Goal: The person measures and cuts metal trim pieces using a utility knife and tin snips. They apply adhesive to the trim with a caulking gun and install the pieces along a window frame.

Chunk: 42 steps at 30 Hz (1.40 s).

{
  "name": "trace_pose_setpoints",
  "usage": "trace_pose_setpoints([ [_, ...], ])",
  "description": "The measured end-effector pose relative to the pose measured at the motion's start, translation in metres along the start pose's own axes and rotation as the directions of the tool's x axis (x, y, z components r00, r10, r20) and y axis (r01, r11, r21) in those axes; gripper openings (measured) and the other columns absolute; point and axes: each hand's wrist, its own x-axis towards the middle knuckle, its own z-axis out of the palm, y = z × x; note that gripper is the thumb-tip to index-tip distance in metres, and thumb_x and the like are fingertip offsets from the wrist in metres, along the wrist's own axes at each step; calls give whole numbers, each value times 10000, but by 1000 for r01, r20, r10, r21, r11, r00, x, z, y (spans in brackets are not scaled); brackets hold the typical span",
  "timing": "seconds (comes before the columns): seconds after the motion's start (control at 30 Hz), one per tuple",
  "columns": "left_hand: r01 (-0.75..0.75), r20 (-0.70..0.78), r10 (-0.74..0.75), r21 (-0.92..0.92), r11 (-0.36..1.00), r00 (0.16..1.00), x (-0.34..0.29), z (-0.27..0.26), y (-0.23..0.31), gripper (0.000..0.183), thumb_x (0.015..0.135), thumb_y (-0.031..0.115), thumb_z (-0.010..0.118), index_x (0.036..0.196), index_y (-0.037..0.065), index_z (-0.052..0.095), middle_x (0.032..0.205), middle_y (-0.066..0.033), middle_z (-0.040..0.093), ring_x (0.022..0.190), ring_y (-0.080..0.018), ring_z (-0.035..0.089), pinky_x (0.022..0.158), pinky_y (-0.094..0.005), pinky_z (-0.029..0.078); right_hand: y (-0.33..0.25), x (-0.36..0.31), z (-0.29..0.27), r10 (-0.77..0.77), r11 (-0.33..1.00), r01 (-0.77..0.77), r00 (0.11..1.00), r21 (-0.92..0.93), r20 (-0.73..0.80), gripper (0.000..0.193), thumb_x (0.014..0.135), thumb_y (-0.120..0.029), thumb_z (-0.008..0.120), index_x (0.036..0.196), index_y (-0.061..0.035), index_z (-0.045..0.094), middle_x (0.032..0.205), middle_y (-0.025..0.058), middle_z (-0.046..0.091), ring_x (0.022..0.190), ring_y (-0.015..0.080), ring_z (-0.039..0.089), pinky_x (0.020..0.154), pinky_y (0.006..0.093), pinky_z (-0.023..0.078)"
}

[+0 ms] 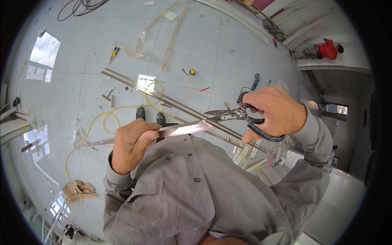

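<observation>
My left hand is closed round a shiny metal trim strip, gripping it between thumb and fingers. The strip runs out on both sides of that hand, its bright channel-like face toward me. In my right hand is a worn pair of scissors with black handles, fingers and thumb in the loops. The blades point left, slightly apart, at the right end of the strip. Whether they touch its edge I cannot tell. Long thin brown metal strips lie on the floor beyond and below my hands.
On the grey tiled floor lie yellow-handled pliers, a tape measure, a red stick, clear plastic wrap and a yellow hose. A power tool is beyond my right hand. A person in red is far right.
</observation>
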Motion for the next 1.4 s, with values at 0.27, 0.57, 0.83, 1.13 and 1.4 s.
trace_pose_setpoints([
  [0.27,-82,-39,81,-10,997,996,6,5,-3,331,1021,308,641,1013,-12,725,719,-82,584,600,-187,526,556,-316,423,1,3,4,-21,1000,21,999,1,-43,783,645,-746,827,875,-24,632,658,128,588,596,386,588,533,431,434],
  [0.57,-78,-73,78,-3,997,994,8,5,-4,329,1011,309,660,1012,-14,721,729,-84,583,607,-185,530,557,-309,425,-1,-1,3,24,999,-25,998,-26,-52,766,643,-719,844,873,-21,630,653,116,582,604,384,586,534,438,428],
  [0.83,-92,-67,91,-15,996,994,8,5,-4,357,1015,338,650,1011,-11,724,724,-66,579,606,-179,530,556,-306,429,-3,4,8,84,996,-87,993,30,86,743,720,-738,790,797,-26,594,600,116,530,549,371,546,530,428,429],
  [1.13,-107,-94,104,-33,994,990,6,5,-3,343,1003,330,666,1018,-7,728,725,-76,571,603,-184,526,557,-308,427,-4,1,2,152,913,-211,970,349,188,753,748,-713,794,857,1,582,627,103,429,571,303,387,534,394,366],
  [1.4,-41,-72,41,1,999,997,3,1,-1,511,993,464,648,1019,-41,723,769,-87,604,663,-183,559,605,-312,429,-16,-7,-2,159,984,-165,983,70,91,796,689,-763,796,911,-15,638,676,125,556,643,375,598,581,451,445],
])
